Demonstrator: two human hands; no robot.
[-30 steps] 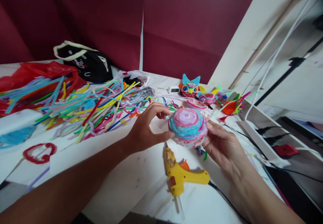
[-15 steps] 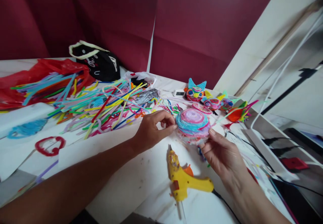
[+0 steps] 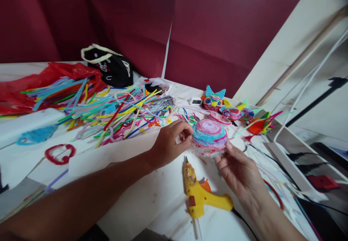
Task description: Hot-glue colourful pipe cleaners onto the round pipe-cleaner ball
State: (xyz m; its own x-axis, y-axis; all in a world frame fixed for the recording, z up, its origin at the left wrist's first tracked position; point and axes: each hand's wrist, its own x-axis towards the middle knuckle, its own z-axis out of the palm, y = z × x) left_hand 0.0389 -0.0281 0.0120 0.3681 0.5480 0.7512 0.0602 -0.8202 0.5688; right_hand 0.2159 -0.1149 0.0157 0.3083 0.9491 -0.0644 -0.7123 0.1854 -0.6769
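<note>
A round coiled disc of pink, blue and purple pipe cleaners (image 3: 209, 133) is held just above the white table (image 3: 141, 194) between both hands. My left hand (image 3: 170, 143) pinches its left edge with fingertips and thumb. My right hand (image 3: 237, 168) cups it from below and the right, thumb on the lower rim. A yellow glue gun (image 3: 199, 194) lies on the table directly beneath the hands, nozzle pointing away from me, its black cord trailing right.
A big heap of loose coloured pipe cleaners (image 3: 108, 112) covers the table's left middle, by a red plastic bag (image 3: 49, 78) and a black pouch (image 3: 108, 67). Finished pipe-cleaner figures (image 3: 214, 99) stand at the back right. A red loop (image 3: 59, 153) lies at left. Cables run along the right edge.
The view has shifted so everything sits further right and slightly lower. Both hands keep hold of the disc, now tilted flatter and closer to the table; my left fingers pinch its edge more tightly.
</note>
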